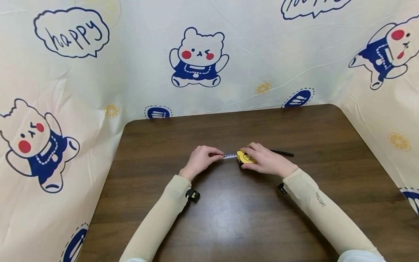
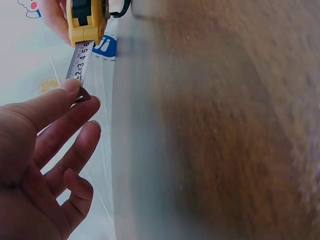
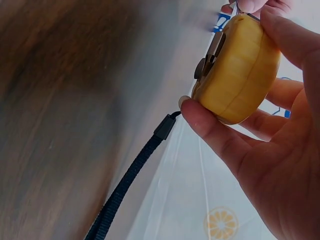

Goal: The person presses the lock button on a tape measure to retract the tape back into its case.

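Note:
A yellow and black tape measure [image 1: 246,158] is held in my right hand [image 1: 266,159], fingers and thumb round its case. In the right wrist view its rounded yellow case [image 3: 240,70] fills the grip, and a black wrist strap [image 3: 132,175] trails from it. A short length of silver blade [image 1: 230,156] runs out of the case toward the left. My left hand [image 1: 203,160] pinches the blade's end between thumb and index finger. In the left wrist view numbers up to about 6 show on the blade [image 2: 81,60], its metal end hook [image 2: 83,95] at the fingertips.
Both hands are over the middle of a dark brown wooden table [image 1: 209,218]. A pale curtain [image 1: 137,72] printed with cartoon bears surrounds the back and sides. Small black cameras [image 1: 192,195] sit on the wrists over beige sleeves [image 1: 160,218].

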### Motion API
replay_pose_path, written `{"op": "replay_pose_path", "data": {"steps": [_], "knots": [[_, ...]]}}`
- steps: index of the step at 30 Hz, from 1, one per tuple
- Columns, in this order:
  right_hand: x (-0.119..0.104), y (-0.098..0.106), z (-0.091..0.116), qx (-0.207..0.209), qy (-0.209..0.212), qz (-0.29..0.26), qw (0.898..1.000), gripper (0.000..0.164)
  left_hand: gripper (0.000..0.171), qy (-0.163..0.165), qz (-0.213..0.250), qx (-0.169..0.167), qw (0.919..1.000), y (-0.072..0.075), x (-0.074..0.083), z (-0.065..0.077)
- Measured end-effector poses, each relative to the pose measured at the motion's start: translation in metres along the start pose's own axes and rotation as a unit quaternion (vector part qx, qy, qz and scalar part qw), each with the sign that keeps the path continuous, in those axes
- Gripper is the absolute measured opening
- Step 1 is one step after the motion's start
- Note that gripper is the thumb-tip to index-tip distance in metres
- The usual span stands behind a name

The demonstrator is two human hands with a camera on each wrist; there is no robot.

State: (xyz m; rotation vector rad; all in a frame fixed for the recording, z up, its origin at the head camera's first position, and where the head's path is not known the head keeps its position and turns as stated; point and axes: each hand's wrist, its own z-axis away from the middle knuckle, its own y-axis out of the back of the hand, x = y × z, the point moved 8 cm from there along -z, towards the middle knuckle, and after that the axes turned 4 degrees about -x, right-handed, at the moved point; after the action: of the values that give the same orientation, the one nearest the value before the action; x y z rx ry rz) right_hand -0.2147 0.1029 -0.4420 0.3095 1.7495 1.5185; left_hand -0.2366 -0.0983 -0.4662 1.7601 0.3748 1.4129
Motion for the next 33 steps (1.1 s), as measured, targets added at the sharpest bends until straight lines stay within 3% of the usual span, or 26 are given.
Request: {"op": "replay_pose_path", "data": {"steps": [9,24,33], "knots": [[-0.005,-0.005,-0.004,-0.007,0.003,-0.002,1.000,0.059,0.014,-0.002,0.004,-0.015,0.9999,-0.007,0.005,-0.001],[-0.014,-0.009,-0.010,-0.007,0.018,-0.008,1.000,0.056,0.015,-0.027,0.000,-0.012,0.9996,-0.015,0.011,-0.003],[-0.017,-0.011,-0.013,-0.003,0.031,-0.005,0.999,0.055,0.019,-0.022,0.003,-0.014,0.9997,-0.016,0.015,-0.005]]}}
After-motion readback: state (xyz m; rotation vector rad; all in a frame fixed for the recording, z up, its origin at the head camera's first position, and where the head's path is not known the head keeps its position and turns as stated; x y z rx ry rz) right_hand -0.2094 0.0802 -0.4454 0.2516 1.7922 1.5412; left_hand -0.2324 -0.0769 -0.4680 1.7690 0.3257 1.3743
